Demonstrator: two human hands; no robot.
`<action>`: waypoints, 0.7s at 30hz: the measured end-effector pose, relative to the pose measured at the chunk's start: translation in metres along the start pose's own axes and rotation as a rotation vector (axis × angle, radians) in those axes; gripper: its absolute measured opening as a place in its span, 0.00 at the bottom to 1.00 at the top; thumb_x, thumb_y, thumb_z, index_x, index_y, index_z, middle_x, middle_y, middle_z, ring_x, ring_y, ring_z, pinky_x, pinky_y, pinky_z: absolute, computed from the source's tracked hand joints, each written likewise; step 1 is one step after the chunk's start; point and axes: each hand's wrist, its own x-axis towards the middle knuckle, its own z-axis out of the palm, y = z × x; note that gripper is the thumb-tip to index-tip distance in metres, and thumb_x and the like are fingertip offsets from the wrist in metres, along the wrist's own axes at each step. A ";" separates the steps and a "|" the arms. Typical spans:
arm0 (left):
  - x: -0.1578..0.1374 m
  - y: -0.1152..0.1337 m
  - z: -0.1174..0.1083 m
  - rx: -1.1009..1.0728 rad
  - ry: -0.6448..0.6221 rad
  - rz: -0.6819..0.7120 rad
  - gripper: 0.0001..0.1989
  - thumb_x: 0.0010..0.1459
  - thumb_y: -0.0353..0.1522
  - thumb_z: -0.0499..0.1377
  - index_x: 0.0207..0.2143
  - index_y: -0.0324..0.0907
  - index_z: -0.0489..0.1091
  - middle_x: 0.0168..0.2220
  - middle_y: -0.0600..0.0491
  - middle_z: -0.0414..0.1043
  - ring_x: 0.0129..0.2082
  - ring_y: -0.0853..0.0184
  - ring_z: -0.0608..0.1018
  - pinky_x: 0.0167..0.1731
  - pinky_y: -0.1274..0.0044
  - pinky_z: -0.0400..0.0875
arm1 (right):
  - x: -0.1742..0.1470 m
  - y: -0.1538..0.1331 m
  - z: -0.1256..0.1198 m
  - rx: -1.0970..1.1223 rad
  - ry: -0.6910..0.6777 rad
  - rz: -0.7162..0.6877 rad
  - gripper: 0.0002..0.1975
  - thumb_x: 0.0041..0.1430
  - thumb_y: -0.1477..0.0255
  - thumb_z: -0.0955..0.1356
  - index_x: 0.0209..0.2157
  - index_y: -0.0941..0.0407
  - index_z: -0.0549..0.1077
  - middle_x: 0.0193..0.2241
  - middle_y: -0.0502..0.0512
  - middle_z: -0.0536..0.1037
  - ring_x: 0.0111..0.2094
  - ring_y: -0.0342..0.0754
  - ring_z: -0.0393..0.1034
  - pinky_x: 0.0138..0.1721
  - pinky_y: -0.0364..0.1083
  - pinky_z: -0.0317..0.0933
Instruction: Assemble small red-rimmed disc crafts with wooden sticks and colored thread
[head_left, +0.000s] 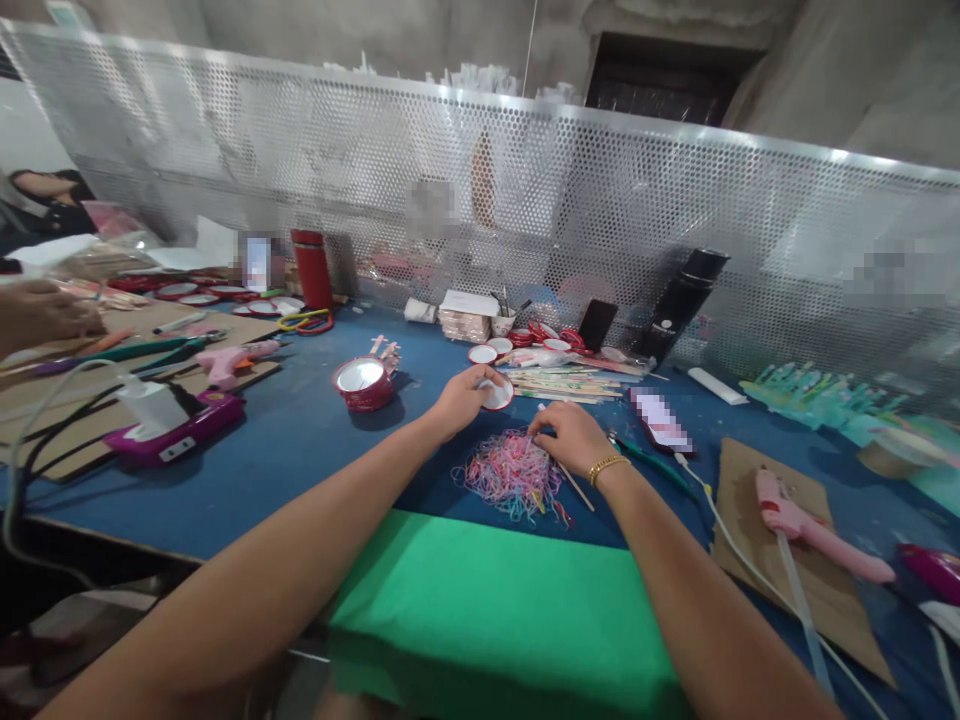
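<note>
My left hand [466, 402] is closed on the near edge of a small round white dish with a red rim [498, 396], held just above the blue table. To its right, my right hand [574, 437], with a gold bracelet at the wrist, is curled with thumb and fingertips together over a tangled heap of pink and multicoloured strings [510, 475]. Whatever the right fingertips pinch is too small to make out. A thin wooden stick [577, 488] lies beside the heap, below the right hand. Green cloth [495, 610] covers the near side, under my forearms.
A red-and-white cup [363, 385] stands to the left. Behind my hands lie flat sticks [570, 386]. A pink glue gun [817, 525] rests on cardboard at right; another glue gun [232, 362] is at left. A co-worker's hand [45, 315] shows far left. Perforated metal [360, 180] closes the back.
</note>
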 end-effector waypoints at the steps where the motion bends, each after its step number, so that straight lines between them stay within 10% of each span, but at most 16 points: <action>1: 0.000 0.000 0.000 -0.007 -0.003 -0.004 0.08 0.47 0.28 0.56 0.32 0.41 0.72 0.27 0.54 0.73 0.29 0.68 0.70 0.29 0.79 0.63 | 0.000 0.000 -0.001 0.021 0.012 0.012 0.05 0.54 0.74 0.69 0.33 0.54 0.79 0.36 0.54 0.78 0.41 0.49 0.69 0.47 0.47 0.59; 7: -0.003 0.005 0.002 -0.021 -0.034 -0.006 0.07 0.46 0.26 0.56 0.30 0.41 0.72 0.28 0.54 0.73 0.28 0.69 0.70 0.30 0.79 0.64 | -0.002 0.000 -0.007 0.356 0.074 0.072 0.05 0.55 0.72 0.67 0.32 0.55 0.77 0.31 0.52 0.80 0.34 0.45 0.72 0.37 0.43 0.61; 21: -0.012 0.012 0.006 0.077 -0.211 0.100 0.12 0.47 0.35 0.66 0.34 0.39 0.76 0.32 0.51 0.75 0.28 0.70 0.71 0.30 0.78 0.65 | 0.001 -0.003 -0.004 0.351 0.206 0.093 0.07 0.55 0.70 0.67 0.29 0.56 0.77 0.29 0.52 0.80 0.31 0.46 0.72 0.36 0.44 0.62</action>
